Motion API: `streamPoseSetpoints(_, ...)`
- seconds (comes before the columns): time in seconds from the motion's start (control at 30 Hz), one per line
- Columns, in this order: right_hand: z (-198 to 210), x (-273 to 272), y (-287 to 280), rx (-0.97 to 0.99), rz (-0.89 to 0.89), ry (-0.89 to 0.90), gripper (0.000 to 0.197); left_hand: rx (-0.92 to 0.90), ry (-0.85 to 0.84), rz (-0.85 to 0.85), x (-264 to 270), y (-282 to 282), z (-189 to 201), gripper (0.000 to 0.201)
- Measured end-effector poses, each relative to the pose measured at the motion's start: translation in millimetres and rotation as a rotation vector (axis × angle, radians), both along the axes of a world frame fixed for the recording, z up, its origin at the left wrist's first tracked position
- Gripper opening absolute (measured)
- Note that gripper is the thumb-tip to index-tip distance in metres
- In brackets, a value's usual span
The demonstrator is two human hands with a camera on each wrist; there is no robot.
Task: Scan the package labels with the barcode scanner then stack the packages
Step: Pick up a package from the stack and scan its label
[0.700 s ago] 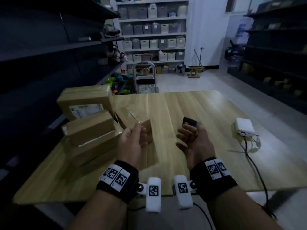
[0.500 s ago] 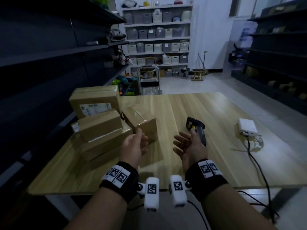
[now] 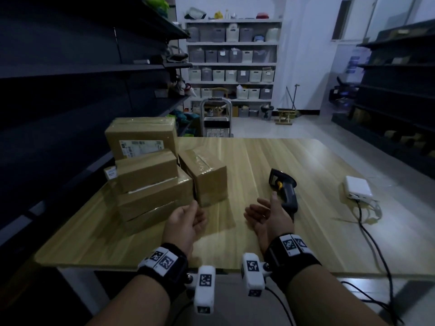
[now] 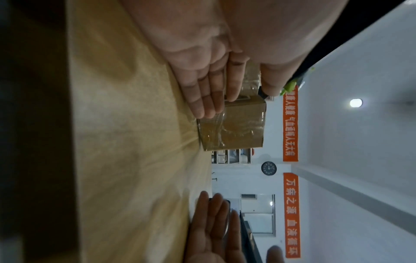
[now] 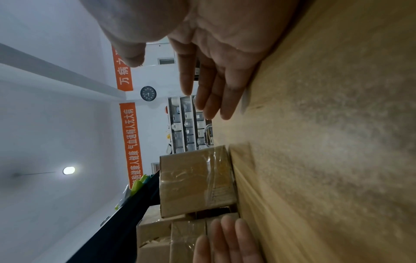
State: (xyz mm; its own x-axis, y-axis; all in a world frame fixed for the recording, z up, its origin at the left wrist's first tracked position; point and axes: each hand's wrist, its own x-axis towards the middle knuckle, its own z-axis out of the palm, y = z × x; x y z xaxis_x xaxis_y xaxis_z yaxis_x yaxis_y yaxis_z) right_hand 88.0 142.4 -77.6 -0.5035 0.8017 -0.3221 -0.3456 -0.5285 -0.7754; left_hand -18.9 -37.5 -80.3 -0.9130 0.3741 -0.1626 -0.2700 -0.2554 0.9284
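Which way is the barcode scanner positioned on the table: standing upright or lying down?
Lying down. The barcode scanner rests flat on the table, its handle pointing towards the person; neither hand touches it.

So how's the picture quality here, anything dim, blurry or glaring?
Head view: dim and bluish, shelving nearly black, straight edges bowed by the wide lens. Left wrist view: the near tabletop smeared soft, the taped box fairly sharp. Right wrist view: the ceiling lamp blows out.
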Motion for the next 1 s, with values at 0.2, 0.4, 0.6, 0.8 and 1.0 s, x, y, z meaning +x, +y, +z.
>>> streamPoseSetpoints(0.2,-0.4,-3.5,3.7,-0.006,0.006,-0.032,0.056,-0.063,0.096,-0.031,2.9,9.2,3.4,0.028)
streamPoseSetpoints(0.4,4.2,-15.2,8.9,-0.018,0.020,-0.029,0.058,-0.034,0.116,-0.076,1.2,8.4,3.6,0.026)
streamPoseSetpoints(0.6,4.6,-21.3,5.6,0.026,0.055,-0.099,0.049,0.022,0.122,-0.083,4.7,2.8,4.2,0.058)
streamPoseSetpoints(0.8,43.2,-35.3,8.7,0.406,0.208,-0.327,0.050,0.062,0.111,0.005,1.5,2.9,2.1,0.076)
streamPoseSetpoints(1.0,101.4,-67.0,-4.9,0.800,0.320,-0.459,0.080,0.046,0.129,0.105,3.8,0.7,-0.5,0.083)
